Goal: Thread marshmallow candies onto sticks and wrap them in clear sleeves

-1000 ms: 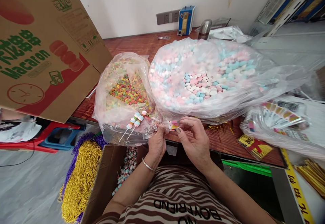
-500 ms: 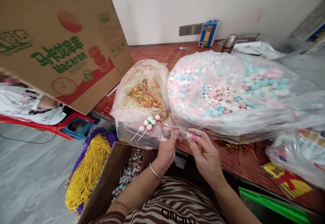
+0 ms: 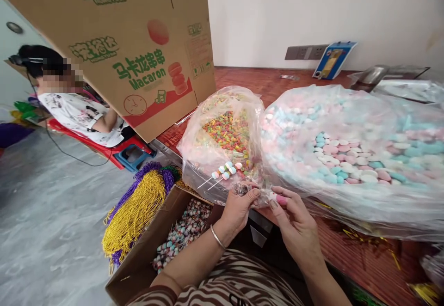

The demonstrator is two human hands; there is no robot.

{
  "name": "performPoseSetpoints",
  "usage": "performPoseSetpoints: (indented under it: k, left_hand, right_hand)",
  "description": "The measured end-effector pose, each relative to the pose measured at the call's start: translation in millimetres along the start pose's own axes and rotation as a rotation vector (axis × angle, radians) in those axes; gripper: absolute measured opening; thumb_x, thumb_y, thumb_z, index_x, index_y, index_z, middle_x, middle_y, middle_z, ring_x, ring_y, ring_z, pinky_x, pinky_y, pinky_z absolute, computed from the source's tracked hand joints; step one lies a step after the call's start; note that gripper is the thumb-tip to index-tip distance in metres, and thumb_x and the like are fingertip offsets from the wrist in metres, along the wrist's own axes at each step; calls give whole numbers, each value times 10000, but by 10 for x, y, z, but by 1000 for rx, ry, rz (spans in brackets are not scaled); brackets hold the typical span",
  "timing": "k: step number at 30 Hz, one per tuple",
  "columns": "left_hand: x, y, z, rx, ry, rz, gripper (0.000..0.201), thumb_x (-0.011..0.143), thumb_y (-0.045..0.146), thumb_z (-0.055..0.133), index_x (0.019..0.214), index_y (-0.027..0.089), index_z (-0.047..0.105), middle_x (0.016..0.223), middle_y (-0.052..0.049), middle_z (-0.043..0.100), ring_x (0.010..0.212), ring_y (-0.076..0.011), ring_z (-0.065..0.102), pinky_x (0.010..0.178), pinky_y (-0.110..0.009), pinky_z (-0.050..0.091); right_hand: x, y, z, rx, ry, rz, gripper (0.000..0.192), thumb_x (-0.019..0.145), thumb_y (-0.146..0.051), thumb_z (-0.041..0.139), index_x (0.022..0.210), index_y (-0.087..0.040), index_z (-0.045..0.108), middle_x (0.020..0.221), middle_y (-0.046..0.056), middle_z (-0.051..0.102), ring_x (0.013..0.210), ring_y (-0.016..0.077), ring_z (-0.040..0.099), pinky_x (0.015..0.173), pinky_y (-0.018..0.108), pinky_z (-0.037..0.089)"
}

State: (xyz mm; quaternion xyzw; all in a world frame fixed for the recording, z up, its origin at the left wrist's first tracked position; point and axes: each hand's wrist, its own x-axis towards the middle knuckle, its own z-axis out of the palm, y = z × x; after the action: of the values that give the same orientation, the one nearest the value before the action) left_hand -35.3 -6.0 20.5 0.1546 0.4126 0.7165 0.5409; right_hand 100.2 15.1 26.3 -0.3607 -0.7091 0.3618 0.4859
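My left hand (image 3: 237, 211) pinches a small clear packet (image 3: 242, 188) with dark print, at the front edge of the table. Close to its right, my right hand (image 3: 296, 216) grips a pink-and-white piece (image 3: 280, 199) between thumb and fingers; its full shape is hidden. Just beyond my left hand, two candy skewers (image 3: 225, 172) with pastel pieces on white sticks lie on a clear bag of small colourful rings (image 3: 227, 132). A larger clear bag of pink, white and blue candies (image 3: 347, 153) sits beside it, beyond my right hand.
Below left, an open cardboard box (image 3: 138, 250) holds many candy skewers. Gold bead strands (image 3: 142, 213) hang beside it. A tall Macaron carton (image 3: 156, 42) stands at the table's left end. Another person (image 3: 79, 112) sits behind it. A blue device (image 3: 335, 61) stands by the wall.
My view has swung left, so the scene sits further right and the seated person shows more. Both hands keep their holds, and the packet looks more bunched in my left fingers.
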Motion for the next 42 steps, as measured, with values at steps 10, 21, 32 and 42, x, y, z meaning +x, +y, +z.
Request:
performPoseSetpoints:
  k: [10,21,32,42]
  left_hand:
    - [7,522,-709,-189,258,218,439,561,262,972,702,151,571,624,71,502,521,-25,432,515,-158,373]
    - [-300,968,-1631,-267,452,366,359,677,265,926,729,141,594,651,48,557,576,-48,498,554,-175,437]
    - [-50,895,-1403,-439,357,148,330,747,265,877,695,158,570,704,22,517,592,-61,450,519,-186,371]
    - [57,670,-1006,-425,263,36,365,705,256,904,652,164,554,682,20,496,636,-94,462,530,-213,337]
  right_hand:
    - [244,-140,342,-19,-142,-99,154,970,-296,610,840,-217,637,1101,94,685,1069,232,656,874,373,545]
    - [584,-255,1962,-681,-807,-383,190,899,-33,544,879,-113,716,1030,151,718,955,249,661,826,356,492]
    - [784,-97,772,-1053,-531,-164,153,946,-157,509,844,-172,621,740,107,677,581,219,621,498,301,280]
    - [390,-57,70,-411,-286,-200,188,1011,-265,475,1055,-226,653,929,54,747,779,198,712,652,281,510]
